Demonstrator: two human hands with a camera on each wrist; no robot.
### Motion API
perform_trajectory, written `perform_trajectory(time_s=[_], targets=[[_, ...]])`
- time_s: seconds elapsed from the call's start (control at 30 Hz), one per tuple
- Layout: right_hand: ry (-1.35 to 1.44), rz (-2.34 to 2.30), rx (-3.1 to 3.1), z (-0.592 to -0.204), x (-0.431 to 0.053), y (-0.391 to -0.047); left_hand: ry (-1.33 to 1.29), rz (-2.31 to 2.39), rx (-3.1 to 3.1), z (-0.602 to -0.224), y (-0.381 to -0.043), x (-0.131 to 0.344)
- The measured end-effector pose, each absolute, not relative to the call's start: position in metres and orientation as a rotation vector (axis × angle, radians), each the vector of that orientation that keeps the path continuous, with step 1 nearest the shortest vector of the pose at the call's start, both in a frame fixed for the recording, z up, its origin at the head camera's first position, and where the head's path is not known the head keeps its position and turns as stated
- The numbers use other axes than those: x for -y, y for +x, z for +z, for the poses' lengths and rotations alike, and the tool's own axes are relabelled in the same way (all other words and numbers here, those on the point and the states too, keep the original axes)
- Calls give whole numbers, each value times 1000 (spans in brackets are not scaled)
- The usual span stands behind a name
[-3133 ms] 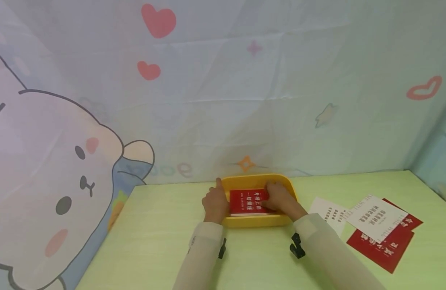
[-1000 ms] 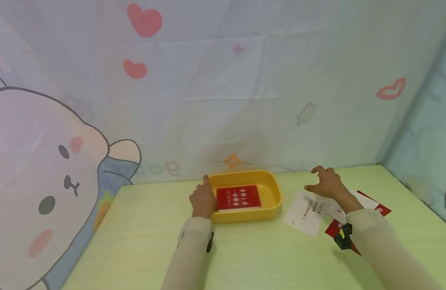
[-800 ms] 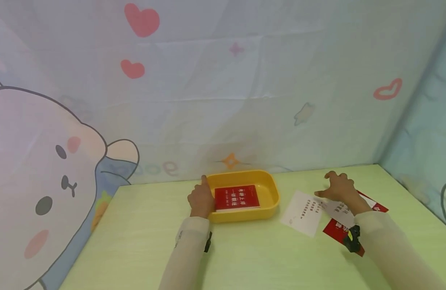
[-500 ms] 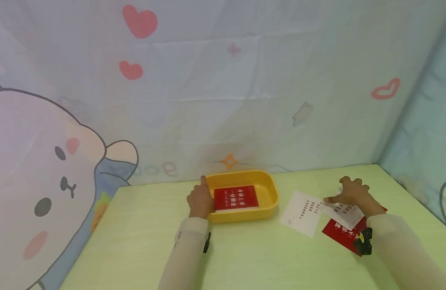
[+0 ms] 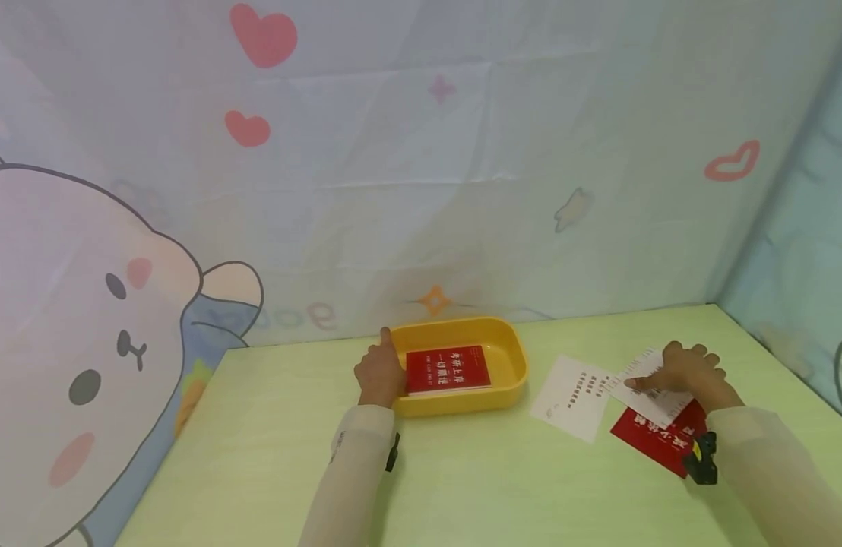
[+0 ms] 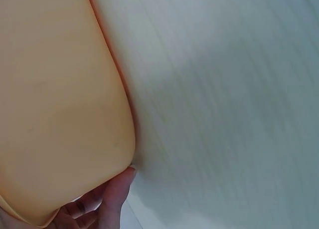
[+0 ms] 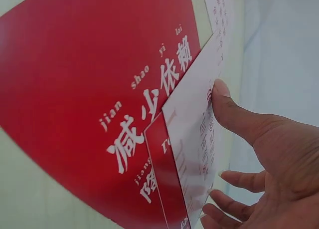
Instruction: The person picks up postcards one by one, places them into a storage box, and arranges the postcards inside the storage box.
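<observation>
My left hand (image 5: 380,374) grips the left end of a yellow plastic tray (image 5: 462,404); in the left wrist view its fingers (image 6: 115,196) curl against the tray's outer wall. Red cards with white lettering (image 5: 448,368) lie stacked inside the tray. At the right, my right hand (image 5: 691,372) spreads over a white printed card (image 5: 656,408). In the right wrist view the thumb (image 7: 232,109) touches that card, while the loosely bent fingers (image 7: 244,181) are at its far edge. Beneath the white card lie red cards (image 7: 89,69) with white lettering, partly covered.
Another white printed card (image 5: 571,399) lies flat between the tray and the right hand. The pale green table (image 5: 489,486) meets a patterned cloth backdrop (image 5: 394,228) right behind the tray. A dark cable (image 5: 841,380) hangs at the far right.
My right hand has left the red stack in the tray and moved right to the loose cards, coming down with its thumb on the white card. My left hand stays on the tray.
</observation>
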State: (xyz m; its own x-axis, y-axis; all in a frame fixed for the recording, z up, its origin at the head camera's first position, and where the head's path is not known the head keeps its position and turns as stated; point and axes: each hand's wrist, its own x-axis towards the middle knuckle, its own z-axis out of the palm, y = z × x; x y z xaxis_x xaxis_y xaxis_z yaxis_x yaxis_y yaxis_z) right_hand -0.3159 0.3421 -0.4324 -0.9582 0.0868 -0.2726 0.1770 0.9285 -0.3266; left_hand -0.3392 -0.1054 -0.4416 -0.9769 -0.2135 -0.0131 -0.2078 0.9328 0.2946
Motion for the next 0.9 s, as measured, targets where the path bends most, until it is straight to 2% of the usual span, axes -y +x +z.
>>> perform_trajectory(time_s=[0.9], targets=[[192, -515, -2866, -442, -350, -323, 360, -448, 3069, -444, -342, 105]])
